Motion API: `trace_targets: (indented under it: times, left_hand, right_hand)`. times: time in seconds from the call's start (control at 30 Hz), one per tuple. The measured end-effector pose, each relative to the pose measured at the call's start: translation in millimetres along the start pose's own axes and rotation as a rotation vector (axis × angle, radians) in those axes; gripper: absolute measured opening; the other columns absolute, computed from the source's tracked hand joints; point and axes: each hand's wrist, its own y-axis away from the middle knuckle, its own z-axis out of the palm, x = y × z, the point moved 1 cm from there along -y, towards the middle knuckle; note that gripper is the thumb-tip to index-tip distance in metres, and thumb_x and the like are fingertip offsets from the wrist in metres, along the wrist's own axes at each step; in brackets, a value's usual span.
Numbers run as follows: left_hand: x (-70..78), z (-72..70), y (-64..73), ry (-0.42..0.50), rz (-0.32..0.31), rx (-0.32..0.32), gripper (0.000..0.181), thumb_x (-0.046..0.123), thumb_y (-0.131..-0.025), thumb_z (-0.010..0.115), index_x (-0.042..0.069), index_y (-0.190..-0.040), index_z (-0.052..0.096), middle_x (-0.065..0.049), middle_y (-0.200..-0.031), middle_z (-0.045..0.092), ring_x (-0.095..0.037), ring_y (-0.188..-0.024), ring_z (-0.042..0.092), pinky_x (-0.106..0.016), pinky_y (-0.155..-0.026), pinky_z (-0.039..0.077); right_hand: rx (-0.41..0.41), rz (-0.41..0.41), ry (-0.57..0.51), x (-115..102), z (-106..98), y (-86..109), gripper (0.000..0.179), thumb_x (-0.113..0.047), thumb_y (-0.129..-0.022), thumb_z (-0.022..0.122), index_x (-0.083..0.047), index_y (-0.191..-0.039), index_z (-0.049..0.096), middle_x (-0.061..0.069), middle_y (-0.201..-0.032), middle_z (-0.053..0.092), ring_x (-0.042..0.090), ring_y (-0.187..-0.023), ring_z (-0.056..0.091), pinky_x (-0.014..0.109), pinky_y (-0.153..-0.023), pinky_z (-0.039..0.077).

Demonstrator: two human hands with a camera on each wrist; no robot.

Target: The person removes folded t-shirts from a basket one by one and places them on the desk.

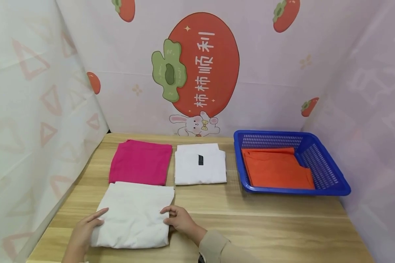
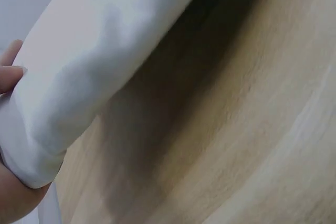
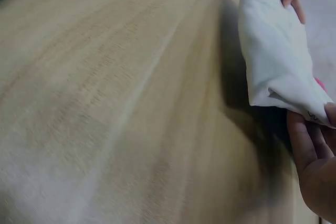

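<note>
A folded white garment (image 1: 133, 219) is held between both hands at the front left of the table. My left hand (image 1: 83, 230) grips its left edge, thumb and fingers on top and the rest underneath. At the right edge my right hand (image 1: 183, 222) pinches the fabric, with fingers below the layers in the right wrist view. Both wrist views show a dark shadow on the wood under the garment. Its far edge overlaps a folded magenta garment (image 1: 140, 162) in the head view. Beside that lies a folded white garment (image 1: 200, 173) with a black neck label.
A blue plastic basket (image 1: 330, 171) stands at the back right, holding a folded orange garment (image 1: 276, 168). The wooden table (image 1: 266, 226) is bounded by printed cloth walls on the left, back and right.
</note>
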Motion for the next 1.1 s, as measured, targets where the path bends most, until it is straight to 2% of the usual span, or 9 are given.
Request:
trace_targets:
  times: [0.1,0.13,0.2,0.27,0.37,0.5,0.73,0.9,1.1]
  left_hand:
    - [-6.5,-8.7,-2.3,-0.023,-0.02,-0.005,0.039,0.009,-0.075,0.058,0.021,-0.112,0.059,0.035,-0.089,0.048,-0.022,-0.125,0.015,-0.038,-0.101,0.009]
    - [-8.4,-11.9,-2.6,-0.028,-0.037,-0.012,0.039,0.009,-0.075,0.058,0.023,-0.111,0.06,0.034,-0.094,0.047,-0.022,-0.126,0.014,-0.039,-0.101,0.008]
    - [-11.0,-18.0,-3.4,-0.06,-0.066,-0.026,0.039,0.011,-0.075,0.057,0.027,-0.11,0.06,0.024,-0.114,0.045,-0.024,-0.126,0.011,-0.041,-0.101,0.007]
    - [-12.9,-24.9,-4.7,-0.087,-0.087,-0.053,0.039,0.011,-0.076,0.056,0.03,-0.11,0.06,0.007,-0.13,0.035,-0.029,-0.126,0.007,-0.044,-0.1,0.006]
    - [-12.3,-33.7,-6.9,-0.159,-0.097,-0.074,0.039,0.012,-0.077,0.055,0.03,-0.112,0.058,-0.015,-0.136,0.015,-0.034,-0.126,0.005,-0.048,-0.099,0.007]
    - [-9.9,-43.3,-12.0,-0.259,-0.07,-0.09,0.041,0.014,-0.078,0.054,0.022,-0.118,0.054,-0.019,-0.135,0.017,-0.037,-0.124,0.007,-0.051,-0.097,0.008]
    - [-7.1,-53.2,-17.9,-0.391,-0.079,-0.098,0.043,0.02,-0.079,0.054,0.015,-0.121,0.051,-0.029,-0.133,0.016,-0.044,-0.121,0.011,-0.054,-0.092,0.016]
    - [-10.0,-58.5,-19.1,-0.48,-0.062,-0.106,0.042,0.021,-0.082,0.052,0.009,-0.123,0.048,-0.033,-0.131,0.016,-0.048,-0.118,0.012,-0.057,-0.089,0.017]
    - [-15.9,-57.2,-19.1,-0.49,-0.043,-0.109,0.043,0.016,-0.083,0.05,0.003,-0.124,0.044,-0.033,-0.13,0.016,-0.048,-0.118,0.012,-0.057,-0.09,0.015]
  right_hand:
    - [0.013,0.043,0.014,7.9,6.5,-1.5,0.024,0.012,-0.076,0.054,0.002,-0.097,0.058,-0.001,-0.059,0.047,0.017,-0.064,0.059,0.035,-0.053,0.049]
    - [0.015,0.056,0.014,10.4,8.9,-1.9,0.024,0.012,-0.076,0.054,0.001,-0.097,0.058,0.0,-0.062,0.05,0.019,-0.065,0.06,0.035,-0.053,0.05]
    - [0.025,0.072,0.015,13.9,13.9,-2.3,0.024,0.013,-0.075,0.053,0.001,-0.095,0.058,0.004,-0.067,0.056,0.022,-0.066,0.061,0.037,-0.053,0.049]
    - [0.03,0.091,0.029,16.1,18.6,-2.9,0.024,0.014,-0.075,0.053,0.001,-0.094,0.058,0.004,-0.067,0.055,0.022,-0.066,0.061,0.036,-0.052,0.049]
    - [0.033,0.108,0.05,16.6,24.9,-4.6,0.024,0.014,-0.074,0.054,0.0,-0.093,0.058,0.005,-0.065,0.052,0.021,-0.064,0.06,0.036,-0.051,0.049]
    - [0.024,0.124,0.072,15.1,31.7,-9.7,0.024,0.013,-0.075,0.054,-0.001,-0.093,0.059,0.003,-0.061,0.043,0.018,-0.061,0.058,0.036,-0.052,0.05]
    - [0.027,0.136,0.083,13.3,42.4,-15.5,0.024,0.015,-0.073,0.055,0.0,-0.091,0.06,0.002,-0.061,0.04,0.014,-0.054,0.054,0.034,-0.051,0.05]
    - [-0.043,0.154,0.119,14.3,45.3,-18.5,0.025,0.013,-0.073,0.058,-0.002,-0.093,0.061,0.001,-0.061,0.042,0.011,-0.049,0.049,0.032,-0.05,0.049]
    - [-0.089,0.17,0.119,17.8,44.2,-20.6,0.026,0.01,-0.074,0.058,-0.004,-0.095,0.061,0.0,-0.062,0.044,0.009,-0.05,0.046,0.032,-0.05,0.049]
